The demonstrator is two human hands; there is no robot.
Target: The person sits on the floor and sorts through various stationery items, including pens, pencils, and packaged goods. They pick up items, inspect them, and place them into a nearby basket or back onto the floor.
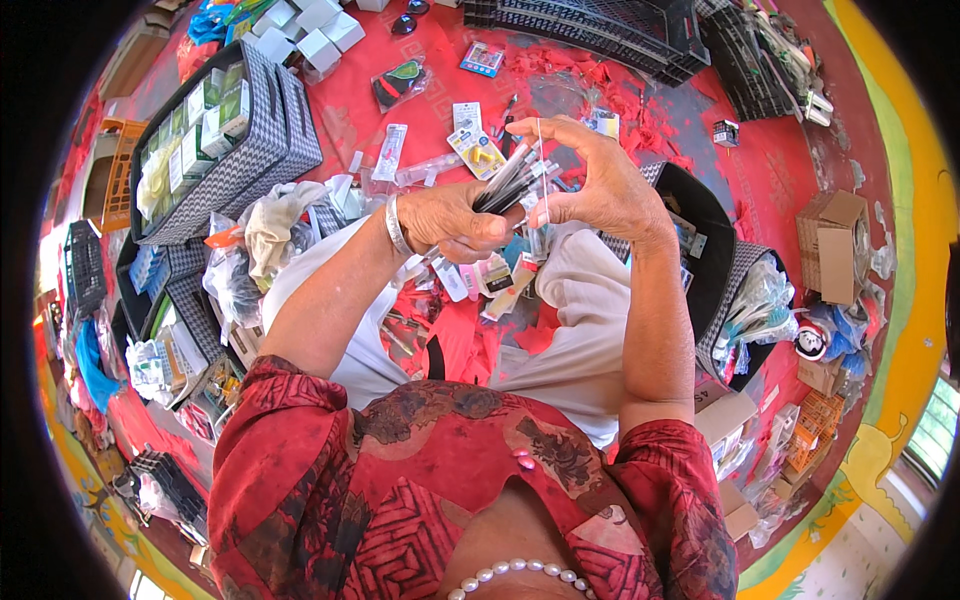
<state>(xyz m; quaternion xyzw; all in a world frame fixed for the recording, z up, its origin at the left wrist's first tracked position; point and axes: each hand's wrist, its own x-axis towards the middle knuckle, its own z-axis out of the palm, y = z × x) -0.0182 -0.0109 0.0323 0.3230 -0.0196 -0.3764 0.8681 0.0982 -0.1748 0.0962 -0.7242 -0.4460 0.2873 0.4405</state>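
Note:
My left hand (450, 222) is closed around a bundle of slim pens (512, 182), dark and grey-white, whose ends point up and to the right. My right hand (605, 180) is beside the bundle's far end, thumb and fingers spread wide. Between its fingertips and thumb a thin white band, seemingly a rubber band (542, 160), is pulled taut and crosses in front of the pens. Beyond the bundle lies a yellow-and-white blister card (476, 153). Small packaged items (490, 275) lie below my hands, between my knees.
A houndstooth-patterned bin (275, 150) full of small boxes stands at left. At right are a dark bin (690, 240) and another with plastic bags (755, 310). Black crates (600, 35) line the far side. Loose packets and torn red covering (650, 130) litter the floor.

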